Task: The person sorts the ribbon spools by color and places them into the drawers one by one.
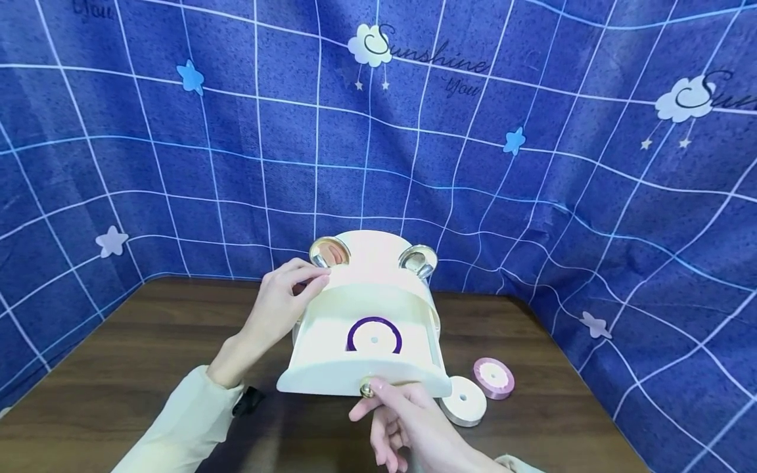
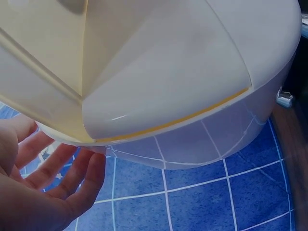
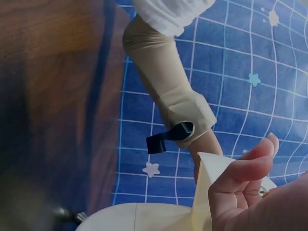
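Observation:
In the head view a white box [image 1: 376, 257] with two shiny round ears has its drawer [image 1: 319, 378] pulled out toward me. The thumb and index finger of my right hand [image 1: 414, 414] pinch the drawer's gold knob [image 1: 366, 389], the other fingers loosely bent below. A purple-edged ribbon spool [image 1: 387, 338] lies flat inside the drawer. My left hand [image 1: 284, 295] is at the box's upper left edge, fingertips close to the gold left ear [image 1: 330, 253]. In the left wrist view its spread, slightly bent fingers [image 2: 89, 175] reach against the box's side.
Right of the drawer, a white ribbon spool [image 1: 464, 402] and a pink ribbon spool [image 1: 493, 378] lie on the dark wooden table [image 1: 532, 420]. A blue grid-patterned cloth [image 1: 236, 164] hangs behind the table. A black strap [image 1: 248, 401] shows by the left sleeve.

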Available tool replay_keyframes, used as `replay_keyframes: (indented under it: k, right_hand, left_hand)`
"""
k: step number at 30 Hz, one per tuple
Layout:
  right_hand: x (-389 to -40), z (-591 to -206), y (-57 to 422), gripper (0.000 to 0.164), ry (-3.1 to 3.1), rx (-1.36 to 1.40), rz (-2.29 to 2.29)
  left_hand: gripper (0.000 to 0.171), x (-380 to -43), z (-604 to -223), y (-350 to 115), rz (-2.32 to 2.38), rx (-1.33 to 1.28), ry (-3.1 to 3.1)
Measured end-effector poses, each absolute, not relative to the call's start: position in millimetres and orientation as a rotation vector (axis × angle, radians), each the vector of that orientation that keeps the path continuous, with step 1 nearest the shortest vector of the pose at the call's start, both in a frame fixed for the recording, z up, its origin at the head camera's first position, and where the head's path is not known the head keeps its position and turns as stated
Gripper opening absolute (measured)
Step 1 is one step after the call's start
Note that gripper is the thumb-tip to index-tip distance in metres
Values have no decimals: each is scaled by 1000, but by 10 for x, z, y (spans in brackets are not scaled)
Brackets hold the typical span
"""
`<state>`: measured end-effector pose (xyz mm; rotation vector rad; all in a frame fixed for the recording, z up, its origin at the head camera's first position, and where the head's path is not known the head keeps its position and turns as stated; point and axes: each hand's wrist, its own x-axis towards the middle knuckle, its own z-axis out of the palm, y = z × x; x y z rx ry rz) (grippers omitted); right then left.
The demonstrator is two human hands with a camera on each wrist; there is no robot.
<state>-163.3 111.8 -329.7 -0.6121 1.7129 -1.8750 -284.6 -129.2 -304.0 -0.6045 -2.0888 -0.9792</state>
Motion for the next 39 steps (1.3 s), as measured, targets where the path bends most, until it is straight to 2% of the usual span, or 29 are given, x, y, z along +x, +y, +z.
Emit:
replay_keyframes:
  k: [10,17,27,39]
  right_hand:
    - [-1660,-3271,1111,58,1728,-626,-1907]
    - [-1705,-3244,1111,49,1758,-540,-1906]
    - [-1788,-3223,1097,48,1795,-522,-1918]
    - [-1815,-3215,1095,41,1335,-532,-1986]
  left_hand:
    - [14,-2846,-3044,-1288,-986,-610,-2080]
    - [14,-2846,-3039,-1291,-988,-606,-2082]
    - [14,-2849,-3046,-1284,-997,-605,-2085]
    - [14,-2848,-3056,-1286,-1000,-609,-2074]
